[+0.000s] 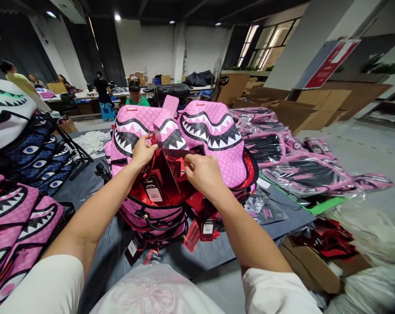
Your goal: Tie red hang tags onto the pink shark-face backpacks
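Two pink backpacks [213, 131] with black-and-white shark-mouth prints stand in front of me, their front flaps raised over red linings. My left hand [144, 153] pinches a bunch of red strings [153, 138] belonging to dark and red hang tags [166, 172]. Curled closed beside the tags, over the open pocket, is my right hand [202, 173]; what its fingertips hold is hidden. A tag with a white barcode label [153, 192] lies in the left bag's opening. More tags [208, 229] dangle below the bags.
Plastic-wrapped pink bags [302, 168] are piled at right. Pink backpacks [24, 226] and blue ones [42, 161] are stacked at left. A cardboard box [310, 266] with red material stands lower right. Several people are at tables behind.
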Demonstrator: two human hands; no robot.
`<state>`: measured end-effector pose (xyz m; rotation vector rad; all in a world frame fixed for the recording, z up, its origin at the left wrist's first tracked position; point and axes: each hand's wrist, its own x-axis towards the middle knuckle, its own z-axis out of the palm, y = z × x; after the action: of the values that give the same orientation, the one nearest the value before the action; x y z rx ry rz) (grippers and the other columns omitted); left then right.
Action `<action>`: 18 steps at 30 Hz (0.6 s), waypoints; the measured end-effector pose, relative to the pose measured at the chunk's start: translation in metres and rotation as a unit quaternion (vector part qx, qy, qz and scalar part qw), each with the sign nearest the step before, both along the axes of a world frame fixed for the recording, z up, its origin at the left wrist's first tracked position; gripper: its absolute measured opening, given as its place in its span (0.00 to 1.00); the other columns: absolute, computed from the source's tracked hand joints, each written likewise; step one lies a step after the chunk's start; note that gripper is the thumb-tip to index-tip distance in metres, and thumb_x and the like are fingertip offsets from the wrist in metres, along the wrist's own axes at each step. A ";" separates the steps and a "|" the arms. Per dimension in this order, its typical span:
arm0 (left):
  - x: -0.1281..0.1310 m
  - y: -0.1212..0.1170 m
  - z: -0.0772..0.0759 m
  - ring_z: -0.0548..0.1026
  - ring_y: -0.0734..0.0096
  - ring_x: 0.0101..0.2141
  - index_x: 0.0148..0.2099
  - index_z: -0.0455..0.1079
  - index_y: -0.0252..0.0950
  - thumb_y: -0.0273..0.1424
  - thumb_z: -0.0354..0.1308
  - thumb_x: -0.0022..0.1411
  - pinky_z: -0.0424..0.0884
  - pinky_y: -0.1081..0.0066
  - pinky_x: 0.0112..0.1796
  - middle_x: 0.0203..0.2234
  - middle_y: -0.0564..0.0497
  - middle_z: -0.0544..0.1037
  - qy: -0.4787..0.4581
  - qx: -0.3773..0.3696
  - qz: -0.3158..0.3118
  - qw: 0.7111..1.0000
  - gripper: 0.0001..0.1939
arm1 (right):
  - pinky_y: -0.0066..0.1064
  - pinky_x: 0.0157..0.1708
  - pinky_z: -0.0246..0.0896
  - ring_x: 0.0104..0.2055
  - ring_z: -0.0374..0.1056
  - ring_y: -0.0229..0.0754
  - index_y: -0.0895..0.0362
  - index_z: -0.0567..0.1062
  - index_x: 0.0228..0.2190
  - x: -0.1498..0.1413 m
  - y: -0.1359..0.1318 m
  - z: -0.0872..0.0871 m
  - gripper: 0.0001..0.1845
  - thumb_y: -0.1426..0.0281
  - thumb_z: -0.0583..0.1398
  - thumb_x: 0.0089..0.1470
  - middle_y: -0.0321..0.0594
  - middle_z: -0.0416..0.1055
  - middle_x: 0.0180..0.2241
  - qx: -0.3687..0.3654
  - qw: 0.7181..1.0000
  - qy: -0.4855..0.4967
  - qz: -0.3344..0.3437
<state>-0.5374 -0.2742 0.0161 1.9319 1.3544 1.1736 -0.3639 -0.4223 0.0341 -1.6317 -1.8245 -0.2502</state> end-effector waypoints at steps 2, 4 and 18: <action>-0.003 0.002 0.000 0.75 0.68 0.34 0.54 0.66 0.35 0.31 0.63 0.57 0.70 0.66 0.42 0.28 0.53 0.75 0.008 0.017 -0.003 1.000 0.23 | 0.33 0.36 0.54 0.27 0.65 0.39 0.56 0.76 0.27 0.005 -0.030 0.004 0.09 0.73 0.56 0.54 0.37 0.74 0.25 0.057 0.997 0.038 -0.020; -0.009 -0.004 0.004 0.76 0.64 0.40 0.55 0.66 0.35 0.33 0.64 0.57 0.70 0.62 0.45 0.35 0.48 0.77 0.005 0.081 -0.013 0.997 0.25 | 0.34 0.38 0.56 0.28 0.66 0.39 0.55 0.76 0.30 0.006 -0.063 0.004 0.08 0.70 0.57 0.57 0.37 0.74 0.26 0.122 0.988 0.080 -0.041; -0.105 -0.222 -0.102 0.79 0.69 0.37 0.44 0.75 0.36 0.35 0.59 0.64 0.75 0.70 0.39 0.36 0.48 0.82 -0.061 0.069 -0.250 0.964 0.09 | 0.30 0.33 0.63 0.30 0.69 0.37 0.54 0.76 0.31 -0.100 -0.151 -0.131 0.05 0.71 0.60 0.58 0.36 0.74 0.29 -0.022 0.930 0.345 0.128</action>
<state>-0.6424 -0.4962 -0.0856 2.0907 0.6725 1.1271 -0.4636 -0.5733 -0.0964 -1.2586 -1.4600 0.4376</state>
